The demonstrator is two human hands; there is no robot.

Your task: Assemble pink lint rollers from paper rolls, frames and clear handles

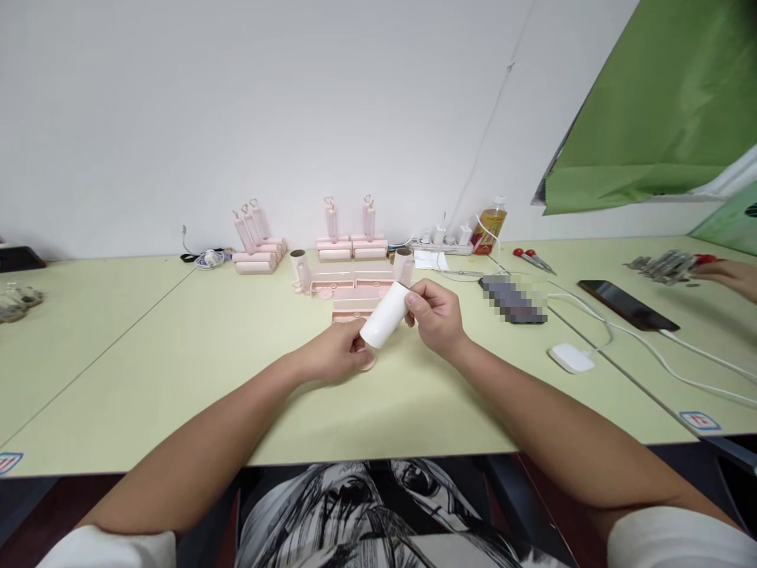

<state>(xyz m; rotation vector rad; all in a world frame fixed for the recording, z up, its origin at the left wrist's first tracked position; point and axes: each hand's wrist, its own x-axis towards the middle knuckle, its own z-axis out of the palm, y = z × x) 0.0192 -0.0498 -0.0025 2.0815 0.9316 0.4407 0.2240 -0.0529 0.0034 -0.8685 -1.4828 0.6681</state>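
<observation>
My right hand [438, 315] grips the upper end of a white lint roll [385, 315] between thumb and fingers. The roll is tilted, its lower end near my left hand [334, 351]. A pale pink round cap [367, 360] sits at the closed fingers of my left hand, partly hidden by the thumb. Just beyond my hands lie open pink cases [331, 289]. Two more rolls stand upright by them, a left roll [299, 262] and a right roll [403, 264], both showing brown cores.
Pink lint rollers with raised handles stand by the wall, in a left group [257, 254] and a middle group [352, 246]. To the right are a phone [513, 300], a black phone [628, 305], a white charger [571, 358], red-handled pliers [533, 259] and a bottle [490, 225]. Another person's hand [730, 276] is at far right.
</observation>
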